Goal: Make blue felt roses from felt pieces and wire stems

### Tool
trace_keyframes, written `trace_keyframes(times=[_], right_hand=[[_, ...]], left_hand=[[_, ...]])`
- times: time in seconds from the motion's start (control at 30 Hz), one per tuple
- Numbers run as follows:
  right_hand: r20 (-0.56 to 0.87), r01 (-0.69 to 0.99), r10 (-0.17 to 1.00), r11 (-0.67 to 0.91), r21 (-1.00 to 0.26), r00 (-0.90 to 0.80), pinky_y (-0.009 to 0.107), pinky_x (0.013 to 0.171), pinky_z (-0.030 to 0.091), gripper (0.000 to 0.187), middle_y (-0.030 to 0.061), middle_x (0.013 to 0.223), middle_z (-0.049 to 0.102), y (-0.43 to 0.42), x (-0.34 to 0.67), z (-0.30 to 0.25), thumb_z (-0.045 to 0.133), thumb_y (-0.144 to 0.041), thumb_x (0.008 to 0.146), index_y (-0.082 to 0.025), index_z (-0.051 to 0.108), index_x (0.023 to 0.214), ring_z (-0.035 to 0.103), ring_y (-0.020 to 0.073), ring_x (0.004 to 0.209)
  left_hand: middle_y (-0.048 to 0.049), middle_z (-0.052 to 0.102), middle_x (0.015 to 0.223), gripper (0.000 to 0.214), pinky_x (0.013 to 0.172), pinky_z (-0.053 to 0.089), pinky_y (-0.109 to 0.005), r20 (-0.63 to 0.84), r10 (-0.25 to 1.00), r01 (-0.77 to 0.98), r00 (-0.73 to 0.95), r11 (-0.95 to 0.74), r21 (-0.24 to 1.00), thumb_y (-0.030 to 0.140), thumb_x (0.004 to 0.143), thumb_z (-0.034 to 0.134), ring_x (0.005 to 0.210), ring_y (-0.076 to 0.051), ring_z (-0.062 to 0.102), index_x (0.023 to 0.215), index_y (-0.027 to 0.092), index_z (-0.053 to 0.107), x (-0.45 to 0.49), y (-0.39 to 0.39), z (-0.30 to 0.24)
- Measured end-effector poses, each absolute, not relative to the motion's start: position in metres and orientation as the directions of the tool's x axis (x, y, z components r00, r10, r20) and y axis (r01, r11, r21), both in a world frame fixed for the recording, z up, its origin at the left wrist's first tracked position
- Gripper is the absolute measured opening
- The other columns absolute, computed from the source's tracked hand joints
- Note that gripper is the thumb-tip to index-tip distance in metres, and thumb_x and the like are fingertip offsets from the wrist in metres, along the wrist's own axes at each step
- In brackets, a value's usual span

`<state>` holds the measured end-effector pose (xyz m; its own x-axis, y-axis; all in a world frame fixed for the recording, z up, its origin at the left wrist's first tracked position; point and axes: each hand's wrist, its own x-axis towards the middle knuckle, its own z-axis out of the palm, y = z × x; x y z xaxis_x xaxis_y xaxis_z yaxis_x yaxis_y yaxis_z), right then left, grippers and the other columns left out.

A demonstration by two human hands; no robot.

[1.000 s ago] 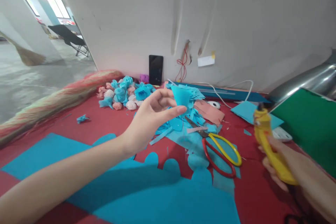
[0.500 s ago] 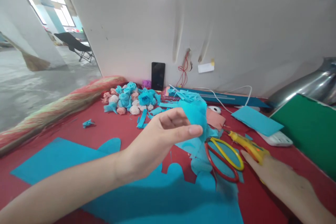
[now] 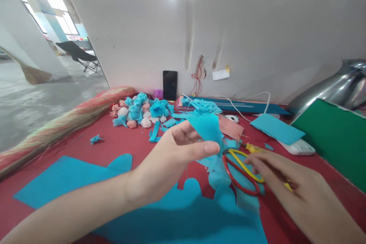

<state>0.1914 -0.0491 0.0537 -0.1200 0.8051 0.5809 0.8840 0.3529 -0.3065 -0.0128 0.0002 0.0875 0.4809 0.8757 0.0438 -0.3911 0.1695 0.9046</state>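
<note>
In my left hand (image 3: 171, 160), a curved piece of blue crepe paper (image 3: 207, 127) is pinched between thumb and fingers, above the table. My right hand (image 3: 294, 187) hovers over a yellow tool that looks like a glue gun (image 3: 251, 148), hiding most of it. Its fingers are loosely bent, their tips near the handles of the scissors (image 3: 243, 190), and I see nothing held in them. The scissors have one red and one yellow handle and lie on blue paper scraps. A large blue sheet with a scalloped edge (image 3: 177, 219) spreads below my hands.
Blue, pink and white paper flowers (image 3: 137, 110) are heaped at the back left, near a black phone (image 3: 170, 85). A folded blue piece (image 3: 277, 128) rests on a white device (image 3: 299, 148). A green board (image 3: 331, 141) and metal kettle (image 3: 323, 87) stand at right.
My right hand has moved left from beside the yellow tool to in front of it, close to the scissors. My left hand keeps its pinch on the blue paper, which has tilted slightly.
</note>
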Motion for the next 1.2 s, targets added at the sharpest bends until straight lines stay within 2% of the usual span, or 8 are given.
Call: trace_keyframes(times=[0.07,0.37,0.5,0.67,0.8,0.97,1.1,1.2], right_hand=[[0.568,0.868,0.811,0.377,-0.322,-0.142,0.021,0.045,0.05,0.027,0.0045,0.071,0.065,-0.052,0.178,0.058,0.044,-0.039,0.089,-0.024,0.064,0.077,0.063,0.0165,0.063],[0.654,0.827,0.756,0.39,-0.405,-0.036,0.021,0.04,0.048,0.037,0.0029,0.053,0.059,-0.052,0.136,0.074,0.041,-0.044,0.086,-0.023,0.067,0.07,0.058,0.0156,0.047],[0.607,0.754,0.787,0.465,-0.465,-0.111,0.018,0.037,0.047,0.028,0.0008,0.053,0.059,-0.055,0.131,0.079,0.045,-0.035,0.085,-0.022,0.066,0.073,0.056,0.013,0.042],[0.598,0.631,0.778,0.565,-0.532,-0.192,0.014,0.042,0.047,0.013,-0.0041,0.061,0.062,-0.054,0.134,0.081,0.05,-0.017,0.082,-0.022,0.062,0.08,0.057,0.0091,0.045],[0.611,0.629,0.763,0.585,-0.512,-0.211,0.013,0.041,0.044,0.013,-0.0043,0.064,0.062,-0.053,0.136,0.08,0.049,-0.016,0.084,-0.022,0.058,0.076,0.058,0.0087,0.051],[0.563,0.606,0.784,0.587,-0.537,-0.26,0.012,0.04,0.041,0.02,-0.004,0.059,0.054,-0.05,0.133,0.078,0.043,-0.02,0.088,-0.022,0.049,0.069,0.054,0.0081,0.049],[0.566,0.572,0.783,0.596,-0.563,-0.259,0.011,0.04,0.04,0.021,-0.0051,0.056,0.051,-0.049,0.134,0.076,0.044,-0.022,0.088,-0.022,0.047,0.067,0.051,0.0072,0.046],[0.568,0.544,0.783,0.601,-0.585,-0.254,0.012,0.05,0.047,0.013,-0.005,0.066,0.059,-0.049,0.136,0.076,0.046,-0.018,0.086,-0.024,0.054,0.077,0.057,0.008,0.055]], left_hand=[[0.0049,0.031,0.059,0.046,0.057,0.033,-0.024,0.036,0.89,-0.389,0.455,0.162,0.907,0.035,0.052,0.079,0.06,-0.01,0.038,0.056,0.019,0.037,-0.013,0.0,0.089],[0.0034,0.043,0.065,0.036,0.062,0.04,-0.025,0.054,0.845,-0.401,0.532,0.195,0.895,0.034,0.057,0.077,0.061,-0.009,0.044,0.067,0.018,0.047,-0.016,-0.004,0.088],[0.0018,0.045,0.066,0.039,0.057,0.04,-0.026,0.001,0.847,-0.355,0.532,0.221,0.908,0.038,0.053,0.077,0.061,-0.012,0.046,0.066,0.017,0.047,-0.015,-0.002,0.09],[0.003,0.043,0.062,0.032,0.057,0.04,-0.021,0.082,0.836,-0.433,0.542,0.195,0.88,0.031,0.057,0.077,0.061,-0.009,0.045,0.063,0.017,0.048,-0.012,-0.001,0.087],[0.0013,0.044,0.061,0.026,0.052,0.041,-0.023,0.128,0.717,-0.403,0.685,0.226,0.887,0.034,0.063,0.072,0.059,-0.011,0.047,0.064,0.017,0.051,-0.012,0.002,0.084],[0.0014,0.05,0.073,0.039,0.057,0.041,-0.021,0.131,0.734,-0.472,0.666,0.279,0.836,0.026,0.054,0.079,0.066,-0.01,0.048,0.083,0.021,0.055,-0.011,0.004,0.081],[0.0019,0.052,0.074,0.036,0.055,0.043,-0.023,0.153,0.68,-0.47,0.717,0.309,0.827,0.024,0.056,0.077,0.065,-0.011,0.051,0.084,0.023,0.054,-0.011,0.006,0.079],[0.0019,0.05,0.074,0.036,0.057,0.044,-0.024,0.188,0.67,-0.466,0.718,0.262,0.845,0.025,0.055,0.077,0.067,-0.012,0.052,0.082,0.023,0.055,-0.012,0.008,0.077]])
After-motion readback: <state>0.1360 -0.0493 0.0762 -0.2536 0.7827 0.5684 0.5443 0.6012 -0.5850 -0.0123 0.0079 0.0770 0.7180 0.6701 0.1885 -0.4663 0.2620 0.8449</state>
